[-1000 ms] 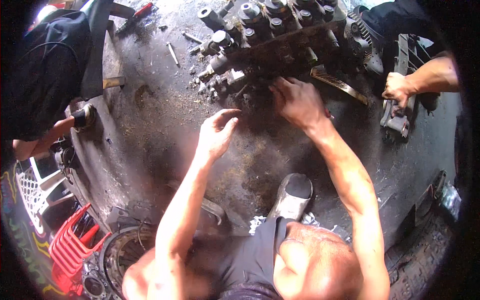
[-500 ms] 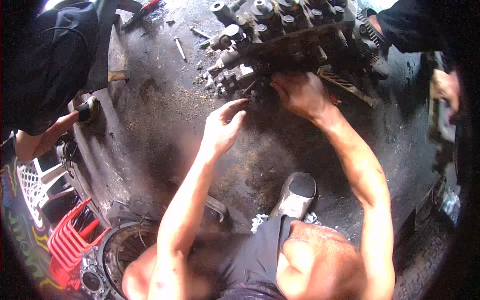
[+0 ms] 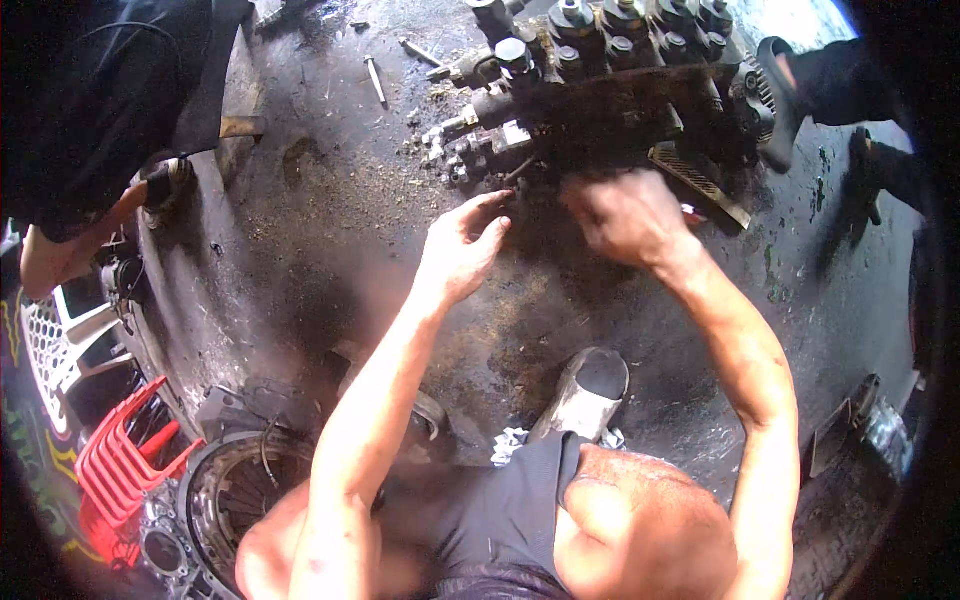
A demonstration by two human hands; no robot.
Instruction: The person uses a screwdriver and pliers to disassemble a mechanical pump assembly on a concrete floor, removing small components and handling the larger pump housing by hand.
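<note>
A large greasy metal assembly with a row of round capped fittings lies on the floor ahead of me. Just short of its left end is my left hand, thumb and fingers parted, holding nothing I can see. Its fingertips come close to a thin metal rod that slants out from the assembly's near side. My right hand is at the near edge of the assembly with its fingers curled. Motion blur smears those fingers, so anything between them cannot be made out.
A bolt and loose grit lie left of the assembly; a ribbed metal strip lies at its right. Red plastic and a round clutch housing stand lower left. Other people's legs are at both sides, one shoe touching distance from the assembly.
My right hand has drawn back slightly toward me from the assembly. My left hand stays near the rod. The whole view has shifted, and the blurred hand at far right is gone from view.
</note>
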